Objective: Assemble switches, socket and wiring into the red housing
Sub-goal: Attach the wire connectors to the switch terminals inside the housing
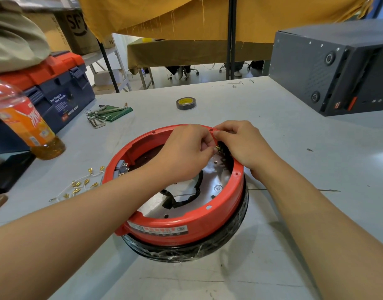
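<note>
The round red housing (186,231) sits upside down on a black base in the middle of the table, its metal plate and black wiring (182,201) showing inside. A grey switch (121,168) with metal tabs is seated in its left wall. My left hand (186,151) pinches a small brass terminal (218,148) at the far inner wall. My right hand (240,144) curls over the rim there and grips the black part that the terminal meets. Loose white wires with brass terminals (82,185) lie on the table left of the housing.
An orange drink bottle (28,124) stands at the left in front of a blue and red toolbox (60,85). Hex keys on a green pouch (106,114) and a tape roll (186,103) lie behind the housing. A dark grey machine case (329,66) fills the far right.
</note>
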### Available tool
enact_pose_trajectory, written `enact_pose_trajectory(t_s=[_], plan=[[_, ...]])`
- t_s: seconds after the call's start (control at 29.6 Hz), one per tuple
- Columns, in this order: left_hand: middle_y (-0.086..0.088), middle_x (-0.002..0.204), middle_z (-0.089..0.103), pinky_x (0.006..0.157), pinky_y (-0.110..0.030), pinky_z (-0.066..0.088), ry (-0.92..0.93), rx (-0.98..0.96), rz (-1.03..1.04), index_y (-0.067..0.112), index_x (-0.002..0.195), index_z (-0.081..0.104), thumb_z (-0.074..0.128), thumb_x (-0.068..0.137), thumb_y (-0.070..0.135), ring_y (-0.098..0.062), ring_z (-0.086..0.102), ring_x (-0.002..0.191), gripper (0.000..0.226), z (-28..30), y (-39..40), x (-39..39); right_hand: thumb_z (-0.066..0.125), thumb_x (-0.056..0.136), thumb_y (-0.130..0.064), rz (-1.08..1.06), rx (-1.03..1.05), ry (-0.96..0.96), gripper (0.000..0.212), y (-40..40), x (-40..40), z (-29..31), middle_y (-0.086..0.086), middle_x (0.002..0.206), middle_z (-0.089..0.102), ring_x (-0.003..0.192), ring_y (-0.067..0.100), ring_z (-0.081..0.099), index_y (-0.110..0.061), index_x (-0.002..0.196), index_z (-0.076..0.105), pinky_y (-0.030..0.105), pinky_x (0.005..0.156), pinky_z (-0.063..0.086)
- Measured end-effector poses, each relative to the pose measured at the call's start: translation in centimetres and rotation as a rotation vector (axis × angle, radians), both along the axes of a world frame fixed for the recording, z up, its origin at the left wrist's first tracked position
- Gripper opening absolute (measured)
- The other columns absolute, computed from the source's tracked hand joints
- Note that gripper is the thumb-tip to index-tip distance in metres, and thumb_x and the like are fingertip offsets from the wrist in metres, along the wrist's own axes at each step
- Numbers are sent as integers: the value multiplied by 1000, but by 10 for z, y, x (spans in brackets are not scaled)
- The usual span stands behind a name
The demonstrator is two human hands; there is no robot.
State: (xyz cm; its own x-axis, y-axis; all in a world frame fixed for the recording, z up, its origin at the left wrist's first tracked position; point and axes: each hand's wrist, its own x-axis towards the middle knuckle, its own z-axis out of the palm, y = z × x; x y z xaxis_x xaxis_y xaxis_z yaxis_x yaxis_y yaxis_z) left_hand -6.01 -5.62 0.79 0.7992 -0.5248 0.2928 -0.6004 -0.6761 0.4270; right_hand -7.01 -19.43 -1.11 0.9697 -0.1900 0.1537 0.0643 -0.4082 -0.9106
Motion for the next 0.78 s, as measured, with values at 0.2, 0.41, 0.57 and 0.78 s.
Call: enact_pose_trajectory(t_s=[0.2, 0.41, 0.57, 0.78], plan=[[1, 68, 63, 57, -15, 35, -1, 0, -3, 14, 73, 64, 62, 83, 13, -9, 53, 63, 10, 0, -1, 0, 55, 90, -17, -1, -11, -3, 21, -1, 0, -1, 1, 97, 72, 94, 14, 64, -17, 100, 73, 30, 87, 51], [4, 66, 61, 59, -18, 39, 15, -33, -9, 13, 73, 65, 63, 82, 11, -6, 53, 61, 9, -1, 0, 0, 55, 89, -17, 6, -7, 6, 21, -2, 1, 0, 0, 97, 72, 95, 14, 64, -17, 101, 73, 31, 89, 50], [13, 59, 57, 53, -5, 36, 95, -107, -19, 20, 67, 64, 70, 78, 12, 6, 51, 55, 15, 6, 4, 2, 60, 86, -19, 17, 8, 20, 16, -5, 1, 0, -1, 89, 72, 86, 12, 65, -20, 93, 74, 22, 73, 50], [0, 72, 70, 67, -24, 47, 167, -172, 12, 21, 77, 73, 68, 83, 26, -9, 59, 66, 9, 16, 17, 8, 60, 87, -20, 19, -13, 18, 14, -7, 2, 1, -4, 87, 71, 74, 3, 60, -23, 92, 73, 14, 58, 41]])
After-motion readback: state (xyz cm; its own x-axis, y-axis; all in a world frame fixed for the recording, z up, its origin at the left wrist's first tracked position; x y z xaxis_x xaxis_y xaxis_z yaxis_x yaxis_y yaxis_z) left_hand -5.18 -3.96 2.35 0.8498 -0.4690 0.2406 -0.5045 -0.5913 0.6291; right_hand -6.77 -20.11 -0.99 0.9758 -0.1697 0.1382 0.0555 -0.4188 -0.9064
